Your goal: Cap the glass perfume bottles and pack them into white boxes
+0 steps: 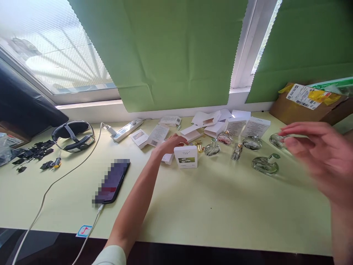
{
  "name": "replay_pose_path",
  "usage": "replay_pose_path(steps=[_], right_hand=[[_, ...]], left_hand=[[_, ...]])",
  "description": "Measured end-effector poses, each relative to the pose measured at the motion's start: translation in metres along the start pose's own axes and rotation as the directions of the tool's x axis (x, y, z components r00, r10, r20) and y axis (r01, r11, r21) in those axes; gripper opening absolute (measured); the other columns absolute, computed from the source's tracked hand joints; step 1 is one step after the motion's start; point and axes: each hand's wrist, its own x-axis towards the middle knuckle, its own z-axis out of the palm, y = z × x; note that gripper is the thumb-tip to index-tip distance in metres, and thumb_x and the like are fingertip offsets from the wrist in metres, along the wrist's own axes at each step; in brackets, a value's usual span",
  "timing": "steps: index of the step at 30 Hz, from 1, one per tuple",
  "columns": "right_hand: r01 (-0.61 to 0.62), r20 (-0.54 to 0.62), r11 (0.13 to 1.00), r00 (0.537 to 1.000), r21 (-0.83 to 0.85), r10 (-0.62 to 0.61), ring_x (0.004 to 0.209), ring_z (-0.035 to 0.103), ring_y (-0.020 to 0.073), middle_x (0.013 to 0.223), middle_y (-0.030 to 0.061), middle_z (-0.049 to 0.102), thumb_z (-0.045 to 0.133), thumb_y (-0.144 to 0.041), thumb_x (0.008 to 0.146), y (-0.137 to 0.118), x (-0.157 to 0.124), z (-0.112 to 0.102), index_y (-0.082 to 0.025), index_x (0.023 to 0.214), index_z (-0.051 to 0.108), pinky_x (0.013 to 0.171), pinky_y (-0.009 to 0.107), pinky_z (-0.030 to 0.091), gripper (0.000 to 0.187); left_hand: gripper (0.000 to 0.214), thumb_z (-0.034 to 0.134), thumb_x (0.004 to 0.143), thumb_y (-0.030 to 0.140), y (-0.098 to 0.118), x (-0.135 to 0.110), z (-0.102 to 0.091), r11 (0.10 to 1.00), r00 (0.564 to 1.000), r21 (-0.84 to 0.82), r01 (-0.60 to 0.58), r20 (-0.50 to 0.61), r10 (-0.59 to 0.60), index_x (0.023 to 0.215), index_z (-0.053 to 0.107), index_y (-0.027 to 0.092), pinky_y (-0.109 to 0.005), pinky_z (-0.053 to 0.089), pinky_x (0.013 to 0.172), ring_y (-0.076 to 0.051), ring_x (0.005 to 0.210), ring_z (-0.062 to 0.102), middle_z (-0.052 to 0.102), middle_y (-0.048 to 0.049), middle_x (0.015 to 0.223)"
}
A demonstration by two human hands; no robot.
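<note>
My left hand (170, 143) reaches across the pale table (209, 206), knuckles up. Its fingers curl over the back top edge of a small white box (186, 157) with a flower picture, which stands upright. A smaller white box (167, 158) lies just under the wrist. My right hand (317, 154) hovers at the right, slightly blurred, fingers stretched out to the left and holding nothing. Its fingertips are close to a clear glass bottle (276, 140). Several more glass perfume bottles stand between the hands, such as a pinkish bottle (225, 137) and a greenish bottle (265, 164).
Open white cartons (234, 124) and leaflets lie along the back below the green curtain (179, 55). A phone (113, 181) on a cable, a black headset (74, 137), a power strip (127, 130) and small black parts (35, 151) occupy the left. A cardboard parcel (306, 106) sits back right.
</note>
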Motion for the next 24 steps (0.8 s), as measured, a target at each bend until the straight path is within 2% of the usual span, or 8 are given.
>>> replay_pose_path(steps=[2, 4, 7, 11, 14, 16, 20, 24], right_hand=[[0.060, 0.053, 0.984, 0.996, 0.170, -0.070, 0.108, 0.063, 0.0242, 0.109, 0.0050, 0.066, 0.065, -0.039, 0.085, -0.024, 0.020, 0.018, -0.032, 0.101, 0.066, 0.092, 0.042, 0.054, 0.017], [0.061, 0.065, 0.977, 0.995, 0.202, -0.075, 0.101, 0.065, 0.0213, 0.107, 0.0052, 0.068, 0.065, -0.036, 0.087, -0.034, 0.038, 0.033, -0.027, 0.102, 0.067, 0.090, 0.040, 0.054, 0.018], [0.041, 0.047, 0.970, 0.997, 0.241, -0.053, 0.095, 0.068, 0.0199, 0.100, 0.0062, 0.072, 0.068, -0.034, 0.085, -0.030, 0.059, 0.049, -0.022, 0.101, 0.068, 0.085, 0.037, 0.054, 0.020], [-0.046, 0.106, 0.982, 0.994, 0.185, 0.027, 0.083, 0.071, 0.0210, 0.090, 0.0051, 0.075, 0.075, -0.034, 0.079, -0.015, 0.071, 0.063, -0.023, 0.103, 0.069, 0.078, 0.037, 0.055, 0.028], [-0.058, 0.167, 0.982, 0.986, 0.181, 0.027, 0.082, 0.072, 0.0216, 0.088, 0.0041, 0.077, 0.070, -0.039, 0.083, -0.008, 0.072, 0.069, -0.025, 0.104, 0.069, 0.079, 0.039, 0.056, 0.025], [-0.063, 0.225, 0.976, 0.974, 0.208, 0.015, 0.084, 0.073, 0.0207, 0.089, 0.0042, 0.077, 0.062, -0.041, 0.090, -0.007, 0.072, 0.071, -0.025, 0.108, 0.068, 0.082, 0.038, 0.056, 0.024], [-0.157, 0.381, 0.965, 0.922, 0.213, 0.066, 0.083, 0.073, 0.0185, 0.105, 0.0058, 0.075, 0.046, -0.041, 0.099, -0.006, 0.071, 0.078, -0.027, 0.124, 0.060, 0.080, 0.037, 0.058, 0.032], [-0.148, 0.475, 0.956, 0.880, 0.252, 0.011, 0.088, 0.073, 0.0185, 0.127, 0.0060, 0.064, 0.038, -0.033, 0.101, 0.001, 0.071, 0.089, -0.030, 0.129, 0.054, 0.079, 0.040, 0.060, 0.033]], left_hand=[[0.036, 0.060, 0.083, 0.023, 0.001, 0.000, 0.004, 1.000, 1.000, -0.002, 0.017, 0.003, -0.017, 0.118, 0.067, 0.023, -0.037, 0.042, 0.099, -0.023, 0.107, 0.053, 0.066, -0.0077, 0.118], [0.041, 0.062, 0.081, 0.022, 0.001, 0.000, 0.008, 0.999, 0.999, -0.007, 0.050, -0.016, -0.050, 0.121, 0.066, 0.021, -0.039, 0.043, 0.096, -0.024, 0.105, 0.055, 0.067, -0.0088, 0.110], [0.036, 0.060, 0.085, 0.024, -0.002, 0.001, 0.010, 0.996, 0.993, -0.026, 0.090, -0.070, -0.092, 0.120, 0.066, 0.019, -0.038, 0.044, 0.095, -0.024, 0.103, 0.056, 0.067, -0.0090, 0.104], [0.030, 0.054, 0.092, 0.030, -0.007, 0.005, 0.007, 0.991, 0.976, -0.070, 0.112, -0.178, -0.123, 0.116, 0.068, 0.020, -0.035, 0.044, 0.096, -0.022, 0.107, 0.055, 0.068, -0.0089, 0.113], [0.030, 0.054, 0.092, 0.032, -0.007, 0.007, -0.001, 0.985, 0.946, -0.106, 0.139, -0.279, -0.164, 0.115, 0.069, 0.021, -0.032, 0.046, 0.092, -0.020, 0.103, 0.057, 0.068, -0.0075, 0.119], [0.029, 0.058, 0.089, 0.032, -0.003, 0.006, -0.007, 0.976, 0.911, -0.137, 0.169, -0.355, -0.208, 0.113, 0.071, 0.022, -0.032, 0.047, 0.087, -0.019, 0.094, 0.058, 0.068, -0.0070, 0.118], [0.019, 0.063, 0.084, 0.032, 0.005, 0.002, -0.017, 0.957, 0.842, -0.233, 0.174, -0.468, -0.267, 0.095, 0.074, 0.022, -0.029, 0.046, 0.073, -0.013, 0.071, 0.053, 0.072, -0.0035, 0.097], [0.014, 0.061, 0.084, 0.029, 0.006, -0.001, -0.019, 0.959, 0.852, -0.246, 0.137, -0.465, -0.241, 0.086, 0.071, 0.020, -0.026, 0.045, 0.067, -0.011, 0.066, 0.052, 0.071, -0.0009, 0.084]])
